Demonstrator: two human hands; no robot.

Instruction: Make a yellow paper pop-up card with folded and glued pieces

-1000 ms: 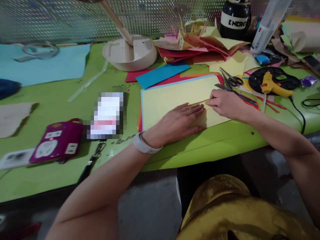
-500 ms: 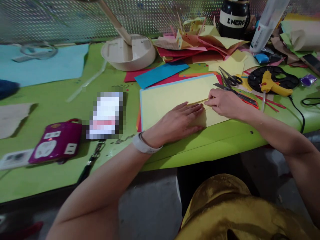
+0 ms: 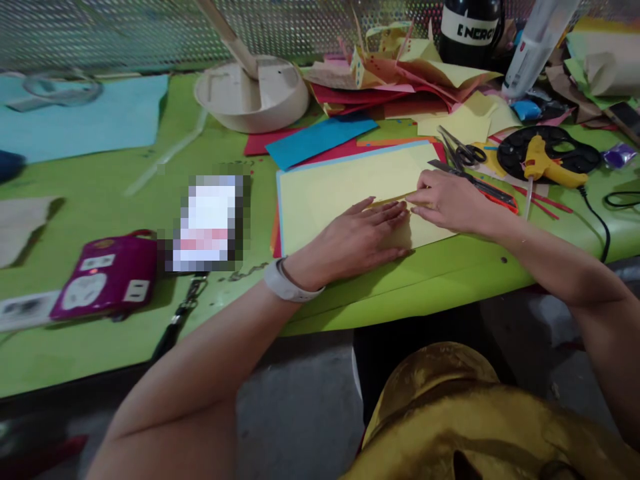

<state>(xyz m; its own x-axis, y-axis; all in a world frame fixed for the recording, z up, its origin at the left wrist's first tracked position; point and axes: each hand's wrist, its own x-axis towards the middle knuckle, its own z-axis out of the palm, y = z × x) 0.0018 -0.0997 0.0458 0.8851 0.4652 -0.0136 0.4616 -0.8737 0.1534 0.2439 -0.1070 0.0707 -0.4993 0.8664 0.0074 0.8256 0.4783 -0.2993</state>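
Observation:
A pale yellow paper sheet (image 3: pixel 340 190) lies on a stack of coloured sheets on the green table (image 3: pixel 150 220). My left hand (image 3: pixel 357 237) rests flat on the sheet's near right part, fingers stretched out. My right hand (image 3: pixel 447 200) is just to its right, fingers pinched on the folded edge of the yellow sheet, where a raised crease runs between the two hands. A white band sits on my left wrist.
Scissors (image 3: pixel 463 155), a yellow glue gun (image 3: pixel 547 167) on a black disc, and a pile of coloured paper scraps (image 3: pixel 400 80) lie behind my right hand. A round lamp base (image 3: pixel 253 93), a purple power strip (image 3: pixel 103 283) and a light blue sheet (image 3: pixel 85 120) sit to the left.
The view has shifted slightly. Both hands stay on the yellow sheet, with my right hand pressing a little further along the crease.

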